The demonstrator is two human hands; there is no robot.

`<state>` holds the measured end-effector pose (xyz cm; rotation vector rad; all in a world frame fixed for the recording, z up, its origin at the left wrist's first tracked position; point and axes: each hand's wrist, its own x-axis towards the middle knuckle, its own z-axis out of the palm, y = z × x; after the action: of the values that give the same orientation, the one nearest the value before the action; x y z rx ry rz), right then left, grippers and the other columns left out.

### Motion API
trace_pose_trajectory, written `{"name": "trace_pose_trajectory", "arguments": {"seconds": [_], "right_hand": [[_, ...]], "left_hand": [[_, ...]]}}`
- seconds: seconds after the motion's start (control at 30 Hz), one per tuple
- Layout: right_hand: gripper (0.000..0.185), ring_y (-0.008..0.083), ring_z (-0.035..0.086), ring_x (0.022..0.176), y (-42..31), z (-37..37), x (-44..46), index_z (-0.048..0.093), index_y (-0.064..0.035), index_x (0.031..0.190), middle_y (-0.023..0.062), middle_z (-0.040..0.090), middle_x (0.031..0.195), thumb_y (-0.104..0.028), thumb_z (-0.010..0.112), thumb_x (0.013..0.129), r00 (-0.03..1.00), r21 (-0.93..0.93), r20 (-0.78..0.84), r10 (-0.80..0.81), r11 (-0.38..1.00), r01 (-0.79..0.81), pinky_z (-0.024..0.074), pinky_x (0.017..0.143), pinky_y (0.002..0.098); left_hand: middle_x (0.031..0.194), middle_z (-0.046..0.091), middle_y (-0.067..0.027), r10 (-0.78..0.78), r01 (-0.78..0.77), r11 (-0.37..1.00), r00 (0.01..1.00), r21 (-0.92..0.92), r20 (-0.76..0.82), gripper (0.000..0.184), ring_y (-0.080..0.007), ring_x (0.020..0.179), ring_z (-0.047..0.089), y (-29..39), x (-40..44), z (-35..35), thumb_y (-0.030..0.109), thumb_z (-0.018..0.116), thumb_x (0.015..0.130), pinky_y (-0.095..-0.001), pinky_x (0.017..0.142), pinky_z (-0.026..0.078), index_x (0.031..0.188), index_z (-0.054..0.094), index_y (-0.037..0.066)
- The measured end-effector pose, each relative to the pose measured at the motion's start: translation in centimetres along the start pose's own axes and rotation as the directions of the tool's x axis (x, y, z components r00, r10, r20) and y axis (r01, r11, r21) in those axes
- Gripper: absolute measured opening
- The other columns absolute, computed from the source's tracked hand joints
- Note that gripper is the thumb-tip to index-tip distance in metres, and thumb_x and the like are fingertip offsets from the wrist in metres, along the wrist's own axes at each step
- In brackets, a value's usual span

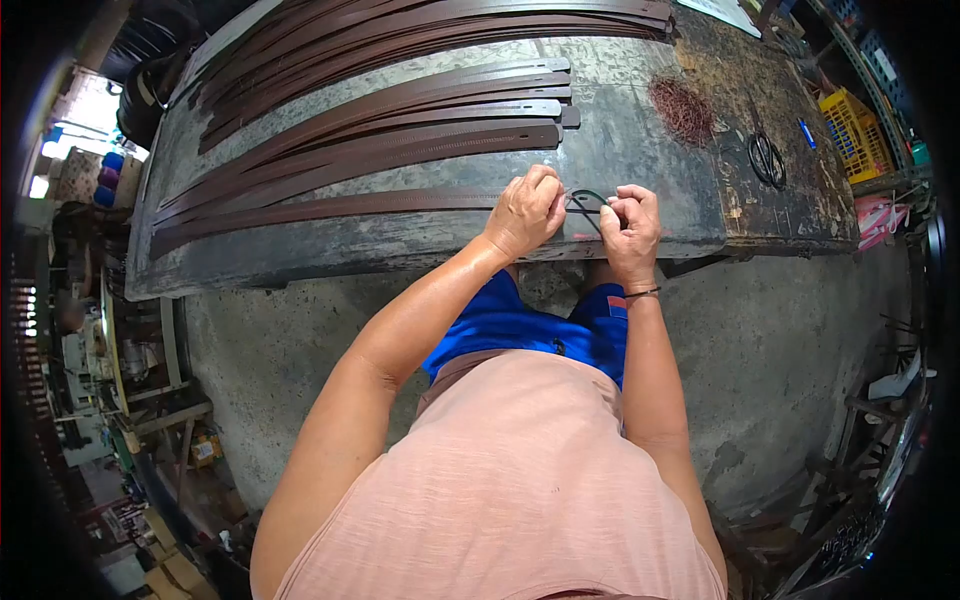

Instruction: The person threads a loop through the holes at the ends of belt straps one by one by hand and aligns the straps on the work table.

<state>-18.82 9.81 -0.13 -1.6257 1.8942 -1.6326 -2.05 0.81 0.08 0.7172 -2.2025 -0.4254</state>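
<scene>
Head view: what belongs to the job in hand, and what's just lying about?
In the job:
brown strap, at the left hand
dark loop, at the right hand; identity unclear
other brown straps, probably

Lying about, seemingly:
reddish-brown tangle
black scissors-like item
blue pen-like item
yellow crate

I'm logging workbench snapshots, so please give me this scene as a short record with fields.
Left hand: curled over the nearest brown strap, grip hidden
Right hand: fingers closed on a dark looped item
Surface: worn worktable
Beyond: more brown straps, lying lengthwise
Table's right part: tangled reddish pile, blue pen-like item
</scene>
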Motion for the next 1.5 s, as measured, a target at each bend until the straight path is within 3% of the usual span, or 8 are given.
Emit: {"name": "trace_pose_trajectory", "arguments": {"seconds": [0.13,0.43,0.6,1.13,1.2,1.5], "right_hand": [[0.006,0.0245,0.061,0.090,0.14,0.05,0.04,0.063,-0.0004,0.081,0.0125,0.058,0.106,-0.002,0.069,0.078,0.999,-0.021,-0.011,-0.050,0.999,0.049,0.0519,0.074,0.0331],[0.006,0.0224,0.063,0.085,-0.48,-0.24,0.02,0.063,-0.0004,0.079,0.0119,0.058,0.106,-0.001,0.069,0.078,0.995,0.038,0.000,0.102,0.994,-0.102,0.0523,0.071,0.0315],[0.006,0.0240,0.062,0.090,0.24,-0.04,-0.08,0.063,0.0004,0.079,0.0126,0.058,0.106,0.000,0.069,0.077,1.000,0.016,-0.013,-0.004,1.000,0.005,0.0529,0.077,0.0330],[0.007,0.0249,0.062,0.092,0.19,-0.09,-0.08,0.063,0.0001,0.080,0.0128,0.058,0.106,-0.001,0.069,0.077,1.000,0.010,-0.014,-0.005,1.000,0.005,0.0523,0.078,0.0337],[0.007,0.0242,0.062,0.092,0.25,-0.03,-0.16,0.062,0.0000,0.078,0.0127,0.058,0.106,0.000,0.069,0.077,0.998,0.071,-0.014,0.061,0.996,-0.060,0.0527,0.078,0.0333],[0.007,0.0245,0.062,0.091,0.06,-0.09,-0.07,0.062,0.0002,0.078,0.0128,0.058,0.105,0.000,0.069,0.077,1.000,0.029,-0.006,-0.008,1.000,0.008,0.0529,0.078,0.0335]], "left_hand": [[0.096,0.058,-0.0105,0.002,-0.001,1.000,1.000,0.004,-0.004,0.012,-0.0303,0.082,0.061,0.03,0.03,-0.09,0.007,0.066,0.079,-0.0403,0.074,0.050,0.086,0.056,0.004],[0.096,0.059,-0.0115,-0.015,0.015,0.999,1.000,-0.032,-0.015,0.011,-0.0322,0.079,0.062,0.00,0.01,-0.23,0.004,0.066,0.079,-0.0401,0.070,0.052,0.085,0.056,0.003],[0.095,0.059,-0.0116,-0.016,0.014,0.999,0.999,-0.042,-0.028,0.011,-0.0317,0.079,0.063,0.15,0.11,-0.30,0.003,0.066,0.079,-0.0393,0.069,0.052,0.085,0.057,0.002],[0.095,0.059,-0.0119,-0.038,0.037,0.999,0.999,-0.040,-0.026,0.011,-0.0317,0.080,0.063,0.06,0.02,-0.17,0.003,0.066,0.079,-0.0391,0.070,0.053,0.085,0.057,0.002],[0.096,0.059,-0.0124,-0.046,0.045,0.998,0.999,-0.046,-0.022,0.010,-0.0324,0.081,0.063,-0.06,0.00,-0.12,0.003,0.065,0.080,-0.0393,0.071,0.053,0.086,0.056,0.002],[0.097,0.058,-0.0131,-0.058,0.058,0.997,0.998,-0.050,-0.014,0.010,-0.0331,0.082,0.063,-0.01,0.01,-0.12,0.002,0.065,0.080,-0.0398,0.072,0.053,0.086,0.056,0.002]]}}
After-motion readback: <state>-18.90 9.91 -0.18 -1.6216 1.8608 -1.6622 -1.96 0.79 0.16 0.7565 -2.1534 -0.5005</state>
